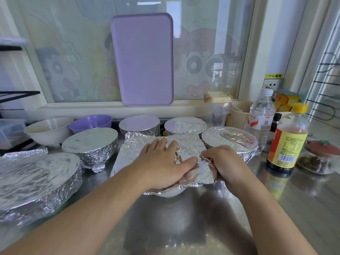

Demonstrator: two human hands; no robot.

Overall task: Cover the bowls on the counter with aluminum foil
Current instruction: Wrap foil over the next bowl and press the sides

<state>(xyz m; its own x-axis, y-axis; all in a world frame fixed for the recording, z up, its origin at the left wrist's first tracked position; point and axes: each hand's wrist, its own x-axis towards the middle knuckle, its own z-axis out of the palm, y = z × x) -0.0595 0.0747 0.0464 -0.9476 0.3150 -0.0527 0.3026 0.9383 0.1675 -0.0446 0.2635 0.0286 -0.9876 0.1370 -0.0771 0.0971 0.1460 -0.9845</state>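
A left hand (pixel 166 162) presses flat while a right hand (pixel 220 162) crimps thin, tear-prone foil (pixel 187 144) around a bowl (pixel 168 193), best gripped at its rim.

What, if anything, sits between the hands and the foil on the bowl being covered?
Nothing visible. The left hand presses flat on the foil sheet over the white bowl, and the right hand grips the sheet's right edge directly.

Steel table (pixel 184 223): foil-covered bowls (pixel 90 144), white bowl (pixel 48 129), purple bowl (pixel 91 123), water bottle (pixel 260 118), sauce bottle (pixel 287 142), loose foil (pixel 24 153).
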